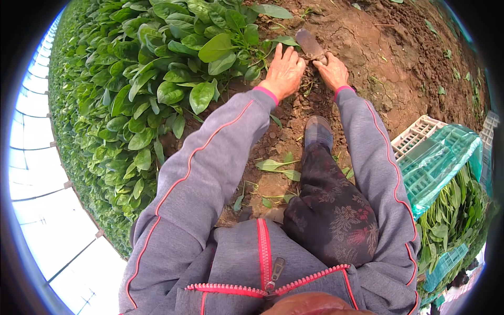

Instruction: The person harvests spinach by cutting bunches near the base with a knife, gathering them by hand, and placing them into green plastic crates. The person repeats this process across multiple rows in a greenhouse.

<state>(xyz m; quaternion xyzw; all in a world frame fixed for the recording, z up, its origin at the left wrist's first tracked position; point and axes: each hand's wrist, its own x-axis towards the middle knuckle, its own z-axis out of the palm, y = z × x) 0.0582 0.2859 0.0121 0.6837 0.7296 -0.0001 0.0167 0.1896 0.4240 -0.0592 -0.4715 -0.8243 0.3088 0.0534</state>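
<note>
My left hand [284,71] is back-up over the soil at the edge of a dense stand of spinach-like plants [173,59]. Its fingertips reach beside a low green leaf [286,39]; the palm side is hidden, so I cannot see whether anything lies under it. Just right of it, my right hand [334,71] grips the handle end of a short hand tool with a flat, soil-smeared metal blade [310,44]. That blade points up and left, close to the bare ground. Most of the tool's handle is covered by my fingers.
Cracked brown soil [374,67] stretches to the right. Loose leaves [277,165] lie between my arms, near my shoe [318,132]. At right stands a pale plastic crate [417,136] beside green film [441,161] and piled cut greens [453,208]. White greenhouse sheeting [43,212] borders the left.
</note>
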